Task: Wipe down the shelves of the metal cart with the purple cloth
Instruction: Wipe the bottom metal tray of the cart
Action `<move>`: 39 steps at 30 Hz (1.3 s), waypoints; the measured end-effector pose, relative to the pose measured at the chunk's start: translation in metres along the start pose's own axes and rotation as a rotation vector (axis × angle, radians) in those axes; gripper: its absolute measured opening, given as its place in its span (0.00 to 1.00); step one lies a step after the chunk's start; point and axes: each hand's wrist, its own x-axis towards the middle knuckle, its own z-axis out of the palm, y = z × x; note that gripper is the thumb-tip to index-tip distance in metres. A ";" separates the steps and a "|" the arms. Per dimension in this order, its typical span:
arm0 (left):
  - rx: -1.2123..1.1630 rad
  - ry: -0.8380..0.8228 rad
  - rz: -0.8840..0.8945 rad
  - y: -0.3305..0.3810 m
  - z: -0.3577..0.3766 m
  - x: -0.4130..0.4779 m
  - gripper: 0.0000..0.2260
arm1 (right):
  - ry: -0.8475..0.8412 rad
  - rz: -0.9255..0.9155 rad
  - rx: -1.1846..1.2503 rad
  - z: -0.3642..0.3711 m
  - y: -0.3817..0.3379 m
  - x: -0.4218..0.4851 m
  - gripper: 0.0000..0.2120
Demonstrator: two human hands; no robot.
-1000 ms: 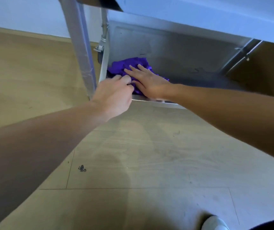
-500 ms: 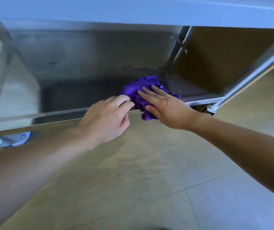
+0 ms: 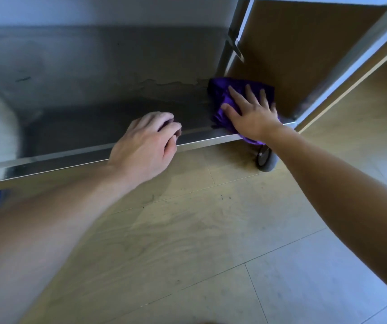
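The right hand (image 3: 251, 113) presses the purple cloth (image 3: 220, 94), fingers spread flat, into the right corner of the bottom shelf (image 3: 117, 118). The left hand (image 3: 145, 143) holds its front lip with curled fingers. Pushed hard, the metal cart (image 3: 230, 50) may roll on its caster (image 3: 266, 159). The bunched cloth runs back-to-front, tail overhanging the lip.

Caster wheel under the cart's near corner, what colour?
Grey caster wheel with a darker hub, clearest in the head view.
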 end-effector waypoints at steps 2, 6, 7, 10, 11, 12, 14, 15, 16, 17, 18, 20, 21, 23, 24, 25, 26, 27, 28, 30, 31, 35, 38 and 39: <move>0.015 0.003 -0.005 0.002 0.000 0.001 0.14 | -0.019 0.001 -0.016 -0.001 -0.021 0.016 0.33; 0.015 0.003 -0.006 0.001 0.000 0.001 0.13 | -0.009 -0.100 -0.039 0.003 -0.064 0.014 0.31; 0.015 0.005 -0.012 0.001 0.000 0.001 0.13 | -0.010 -0.128 -0.044 0.005 -0.067 0.007 0.30; 0.015 0.005 -0.033 0.001 0.000 0.001 0.14 | 0.017 -0.192 -0.026 0.010 -0.053 -0.015 0.30; 0.019 0.000 -0.035 0.001 0.000 0.001 0.14 | 0.025 -0.198 -0.021 0.011 -0.042 -0.020 0.30; 0.021 -0.003 -0.033 0.001 0.000 0.000 0.14 | 0.025 -0.191 -0.017 0.011 -0.030 -0.022 0.30; 0.020 -0.009 -0.024 0.002 0.001 -0.001 0.14 | 0.011 -0.116 -0.008 0.007 -0.003 -0.017 0.31; 0.020 -0.011 -0.021 0.002 0.000 -0.002 0.14 | 0.004 -0.056 -0.005 0.004 0.009 -0.010 0.32; 0.021 -0.014 -0.021 0.001 0.000 -0.002 0.14 | -0.002 0.005 -0.001 0.001 0.018 0.000 0.33; 0.024 -0.017 -0.022 0.001 -0.001 -0.002 0.15 | -0.006 0.056 -0.002 -0.002 0.022 0.013 0.33; 0.030 -0.020 -0.024 0.001 -0.001 -0.002 0.15 | -0.008 0.093 -0.009 -0.004 0.021 0.026 0.33; 0.044 -0.026 -0.028 0.001 -0.001 -0.001 0.15 | -0.006 0.125 -0.014 -0.005 0.006 0.050 0.32; 0.046 -0.029 -0.030 0.002 -0.001 0.000 0.15 | -0.014 0.125 -0.003 -0.005 -0.007 0.059 0.32; 0.045 -0.035 -0.037 0.002 -0.001 0.000 0.16 | -0.032 0.087 0.022 -0.003 -0.038 0.066 0.32; 0.043 -0.036 -0.039 0.002 -0.001 0.000 0.16 | -0.030 0.049 0.019 -0.001 -0.053 0.065 0.31; 0.042 -0.036 -0.041 0.002 -0.002 0.000 0.16 | -0.026 0.005 0.010 0.001 -0.065 0.060 0.31; 0.040 -0.035 -0.041 0.002 -0.002 0.000 0.16 | -0.023 -0.041 0.002 0.002 -0.074 0.053 0.30; 0.037 -0.034 -0.041 0.002 -0.003 -0.001 0.16 | -0.020 -0.086 -0.007 0.004 -0.078 0.044 0.29; 0.034 -0.033 -0.041 0.001 -0.004 -0.001 0.16 | -0.018 -0.127 -0.016 0.005 -0.077 0.035 0.29; 0.028 -0.035 -0.041 0.001 -0.004 -0.003 0.16 | -0.017 -0.174 -0.023 0.009 -0.063 0.017 0.28; 0.025 -0.036 -0.041 0.001 -0.005 -0.004 0.15 | -0.020 -0.173 -0.019 0.010 -0.051 0.011 0.28; 0.011 -0.049 -0.032 0.002 -0.003 -0.006 0.16 | -0.038 -0.057 -0.002 0.003 -0.001 0.018 0.28; -0.003 -0.051 -0.040 0.001 -0.002 -0.005 0.16 | -0.017 0.056 -0.001 -0.003 0.016 0.049 0.27; -0.010 -0.046 -0.046 0.001 -0.002 -0.004 0.16 | -0.008 0.080 -0.012 -0.005 0.015 0.061 0.27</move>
